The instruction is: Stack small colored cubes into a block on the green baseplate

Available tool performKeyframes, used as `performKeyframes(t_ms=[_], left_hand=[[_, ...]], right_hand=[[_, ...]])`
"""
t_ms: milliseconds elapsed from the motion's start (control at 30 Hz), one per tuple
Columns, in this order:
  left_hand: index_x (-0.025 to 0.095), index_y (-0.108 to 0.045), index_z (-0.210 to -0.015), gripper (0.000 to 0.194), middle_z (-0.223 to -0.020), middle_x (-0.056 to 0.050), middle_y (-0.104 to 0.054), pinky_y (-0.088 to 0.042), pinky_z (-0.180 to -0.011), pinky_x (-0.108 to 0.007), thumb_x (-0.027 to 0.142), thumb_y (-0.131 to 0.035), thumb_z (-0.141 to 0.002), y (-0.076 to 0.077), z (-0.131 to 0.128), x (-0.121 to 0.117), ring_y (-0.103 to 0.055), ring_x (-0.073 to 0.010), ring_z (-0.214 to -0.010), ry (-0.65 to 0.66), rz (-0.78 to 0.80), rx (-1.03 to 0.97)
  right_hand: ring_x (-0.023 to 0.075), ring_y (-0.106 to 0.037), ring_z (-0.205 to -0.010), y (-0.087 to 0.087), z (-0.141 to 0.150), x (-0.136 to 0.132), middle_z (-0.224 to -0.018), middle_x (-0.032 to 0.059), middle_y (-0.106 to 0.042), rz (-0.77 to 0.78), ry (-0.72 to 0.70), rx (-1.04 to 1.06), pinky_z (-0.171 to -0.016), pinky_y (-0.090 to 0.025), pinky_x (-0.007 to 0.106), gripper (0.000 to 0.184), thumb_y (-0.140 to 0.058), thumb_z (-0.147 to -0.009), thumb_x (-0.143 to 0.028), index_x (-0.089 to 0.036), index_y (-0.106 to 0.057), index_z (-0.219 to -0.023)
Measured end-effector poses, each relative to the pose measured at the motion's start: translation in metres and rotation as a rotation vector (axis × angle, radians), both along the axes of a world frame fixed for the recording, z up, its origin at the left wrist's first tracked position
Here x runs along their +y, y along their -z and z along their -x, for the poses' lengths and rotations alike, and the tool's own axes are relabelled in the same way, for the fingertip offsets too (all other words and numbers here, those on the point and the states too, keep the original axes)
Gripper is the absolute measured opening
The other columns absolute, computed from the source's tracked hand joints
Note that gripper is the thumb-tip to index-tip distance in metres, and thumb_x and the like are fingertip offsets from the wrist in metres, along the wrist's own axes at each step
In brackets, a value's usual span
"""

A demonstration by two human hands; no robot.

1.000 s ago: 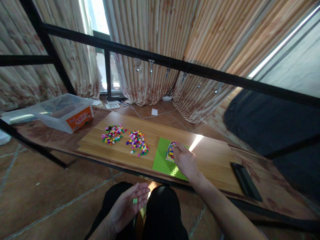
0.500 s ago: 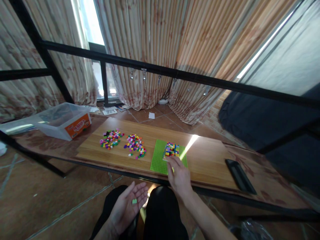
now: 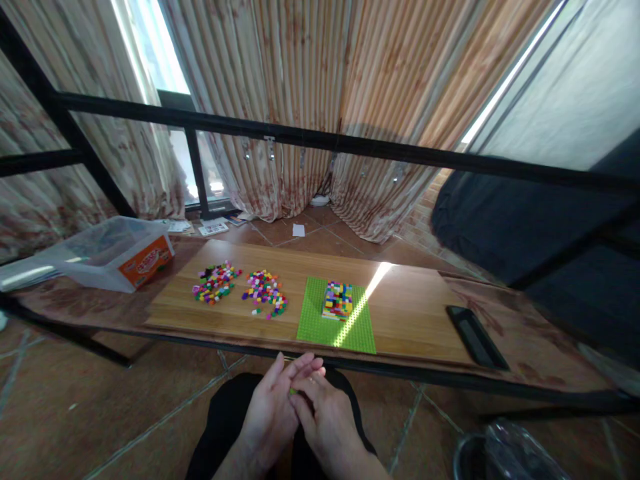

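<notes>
My left hand (image 3: 273, 407) lies palm up above my lap, its fingers stretched out. My right hand (image 3: 325, 407) rests against that palm, thumb and fingertips closed on a small green toy brick (image 3: 293, 391), mostly covered by the fingers. Beyond both hands, a green baseplate (image 3: 311, 320) lies near the table's front edge. A block structure of multicoloured bricks (image 3: 338, 300) stands on it, with neither hand touching it.
Two piles of loose bricks, one on the left (image 3: 216, 283) and another nearer the baseplate (image 3: 266, 292), lie on the wooden board (image 3: 410, 313). A clear plastic box (image 3: 105, 263) stands at the far left. On the right is a black tray-like object (image 3: 477, 337).
My right hand has come back from the brick structure to my left palm and closed on the green brick there. My left hand has risen slightly to the right. The view has shifted a little.
</notes>
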State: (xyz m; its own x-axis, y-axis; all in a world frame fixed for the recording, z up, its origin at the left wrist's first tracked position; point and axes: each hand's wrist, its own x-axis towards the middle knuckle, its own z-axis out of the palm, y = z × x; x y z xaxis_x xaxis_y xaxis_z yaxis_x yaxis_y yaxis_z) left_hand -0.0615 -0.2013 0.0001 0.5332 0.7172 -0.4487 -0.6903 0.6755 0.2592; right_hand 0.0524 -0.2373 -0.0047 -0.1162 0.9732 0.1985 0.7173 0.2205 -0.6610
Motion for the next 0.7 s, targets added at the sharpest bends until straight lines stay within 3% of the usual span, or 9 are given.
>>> performKeyframes(t_ms=[167,333,400,533,700], left_hand=[[0.008,-0.059,-0.116,0.048,-0.122,-0.017,-0.062,-0.043,-0.100,-0.038,0.046,-0.038,-0.095,-0.005,-0.006,0.002,-0.057,-0.0273,-0.118,0.010,-0.025,-0.045],[0.010,-0.059,-0.116,0.044,-0.122,-0.016,-0.062,-0.040,-0.103,-0.035,0.043,-0.040,-0.094,-0.002,-0.003,0.005,-0.059,-0.0236,-0.114,0.001,-0.034,-0.069],[0.009,-0.059,-0.118,0.045,-0.126,-0.016,-0.061,-0.040,-0.102,-0.036,0.043,-0.041,-0.094,0.002,0.000,0.006,-0.059,-0.0241,-0.115,0.006,-0.014,-0.050],[0.008,-0.061,-0.116,0.046,-0.125,-0.016,-0.062,-0.041,-0.102,-0.036,0.044,-0.043,-0.093,0.012,0.008,0.005,-0.060,-0.0250,-0.114,0.004,0.030,-0.012],[0.009,-0.065,-0.110,0.040,-0.113,-0.013,-0.069,-0.044,-0.099,-0.034,0.040,-0.044,-0.094,0.022,0.020,0.001,-0.064,-0.0215,-0.105,0.016,0.036,0.036]], right_hand=[[0.0156,-0.062,-0.076,-0.007,-0.009,0.005,-0.082,0.0014,-0.066,0.051,0.018,0.138,-0.070,-0.043,0.025,0.009,-0.056,-0.086,-0.020,-0.022,-0.064,-0.083],[0.0130,-0.057,-0.068,-0.021,-0.029,0.024,-0.075,0.0011,-0.065,0.110,0.123,0.585,-0.063,-0.043,0.023,0.013,-0.058,-0.086,-0.030,-0.020,-0.065,-0.083],[0.0086,-0.049,-0.057,-0.027,-0.036,0.031,-0.076,0.0014,-0.066,0.161,0.184,0.830,-0.052,-0.037,0.021,0.016,-0.064,-0.082,-0.035,-0.019,-0.066,-0.086],[0.0017,-0.026,-0.044,-0.035,-0.043,0.036,-0.087,0.0035,-0.068,0.351,0.127,1.260,-0.040,-0.018,0.019,0.024,-0.069,-0.079,-0.035,-0.020,-0.067,-0.097],[0.0011,-0.027,-0.047,-0.040,-0.042,0.034,-0.095,0.0069,-0.068,0.420,0.095,1.399,-0.041,-0.015,0.019,0.028,-0.072,-0.076,-0.029,-0.021,-0.071,-0.103]])
